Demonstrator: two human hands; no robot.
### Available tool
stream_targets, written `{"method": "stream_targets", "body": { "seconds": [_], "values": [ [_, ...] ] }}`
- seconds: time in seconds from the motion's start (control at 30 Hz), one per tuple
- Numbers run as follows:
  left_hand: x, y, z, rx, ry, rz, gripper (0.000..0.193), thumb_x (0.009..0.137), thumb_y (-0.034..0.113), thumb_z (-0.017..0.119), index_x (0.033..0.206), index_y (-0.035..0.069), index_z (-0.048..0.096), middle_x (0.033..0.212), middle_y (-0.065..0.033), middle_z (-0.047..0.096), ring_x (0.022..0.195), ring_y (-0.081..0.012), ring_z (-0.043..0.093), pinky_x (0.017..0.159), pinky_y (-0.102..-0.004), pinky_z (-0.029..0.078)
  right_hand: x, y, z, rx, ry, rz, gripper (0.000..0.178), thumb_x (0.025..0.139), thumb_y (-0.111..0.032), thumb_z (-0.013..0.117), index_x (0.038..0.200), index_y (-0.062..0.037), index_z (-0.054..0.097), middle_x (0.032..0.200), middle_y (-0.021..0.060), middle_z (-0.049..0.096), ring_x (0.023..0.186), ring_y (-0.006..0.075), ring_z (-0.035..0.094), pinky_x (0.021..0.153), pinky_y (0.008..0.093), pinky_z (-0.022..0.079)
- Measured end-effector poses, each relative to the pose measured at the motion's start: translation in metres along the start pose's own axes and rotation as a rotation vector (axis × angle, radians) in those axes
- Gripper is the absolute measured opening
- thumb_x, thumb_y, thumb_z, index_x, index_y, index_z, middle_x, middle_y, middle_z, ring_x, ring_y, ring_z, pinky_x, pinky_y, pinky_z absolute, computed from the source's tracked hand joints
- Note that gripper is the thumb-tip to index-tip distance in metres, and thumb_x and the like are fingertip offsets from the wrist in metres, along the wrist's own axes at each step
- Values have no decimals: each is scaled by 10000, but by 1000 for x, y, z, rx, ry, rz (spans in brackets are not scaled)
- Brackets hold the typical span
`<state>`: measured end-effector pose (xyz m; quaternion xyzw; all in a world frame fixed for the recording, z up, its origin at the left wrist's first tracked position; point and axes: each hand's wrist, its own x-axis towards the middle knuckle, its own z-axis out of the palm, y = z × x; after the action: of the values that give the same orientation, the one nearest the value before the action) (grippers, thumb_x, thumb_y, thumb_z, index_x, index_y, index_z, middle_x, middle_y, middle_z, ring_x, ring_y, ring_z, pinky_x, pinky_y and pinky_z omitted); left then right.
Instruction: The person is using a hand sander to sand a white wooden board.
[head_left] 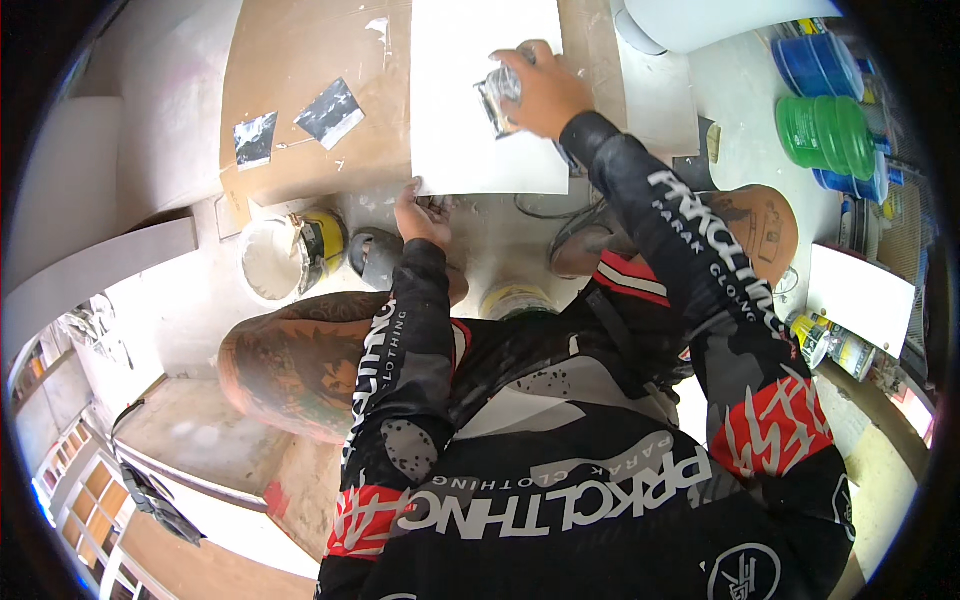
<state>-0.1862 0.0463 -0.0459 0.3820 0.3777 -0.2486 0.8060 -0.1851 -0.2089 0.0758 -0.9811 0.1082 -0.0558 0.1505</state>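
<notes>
A white flat panel [470, 70] lies on the floor in front of me, over a brown board [300, 60]. My right hand [545, 90] presses a grey, worn sanding pad [498, 100] onto the panel's right part. My left hand [420, 215] rests at the panel's near left corner, its fingers touching the edge. Both arms are in dark printed sleeves. I am crouched, with my knees and shoes below the panel.
An open bucket of white paste [272, 262] with a yellow and black wall stands left of my left hand. Two grey sandpaper scraps [330, 112] lie on the brown board. Blue and green lidded tubs [825, 130] and small cans [835, 345] sit at the right.
</notes>
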Motion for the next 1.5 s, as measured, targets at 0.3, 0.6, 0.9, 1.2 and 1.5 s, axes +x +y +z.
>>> {"method": "stream_targets", "body": {
  "seconds": [0.3,0.6,0.9,1.2,1.5],
  "values": [
    [6,-3,-7,3,-47,10,254,943,308,664,1123,129,672,1010,-15,686,843,-205,647,798,-396,518,-48,-11,-13,133,-91,-73,613,840,-251,776,1414,-261,563,1435,156,466,1222,412,595,1001,492,531],
    [-1,-2,1,0,2,12,278,940,313,669,1149,130,657,1011,-25,645,887,-212,615,833,-391,503,58,27,1,-41,61,136,668,832,-351,738,1462,-303,523,1437,188,487,1195,471,604,1019,516,525],
    [0,-4,2,-3,56,6,250,963,349,637,1097,141,675,962,-16,649,862,-195,616,805,-380,495,63,-52,18,-13,1,33,621,830,-338,766,1419,-301,569,1400,135,504,1204,422,575,990,511,549],
    [2,-6,2,-109,52,-21,329,993,439,592,1103,133,644,1010,-21,667,931,-199,626,861,-385,478,30,-107,21,73,-114,-178,589,820,-269,788,1378,-266,601,1340,134,516,1147,420,586,925,499,566],
    [6,-8,6,-49,32,6,279,931,317,679,1104,101,645,1012,-42,667,929,-220,639,829,-414,501,116,-80,27,8,-24,-39,614,828,-310,770,1411,-282,580,1366,136,512,1193,419,580,971,508,552]
  ]
}}
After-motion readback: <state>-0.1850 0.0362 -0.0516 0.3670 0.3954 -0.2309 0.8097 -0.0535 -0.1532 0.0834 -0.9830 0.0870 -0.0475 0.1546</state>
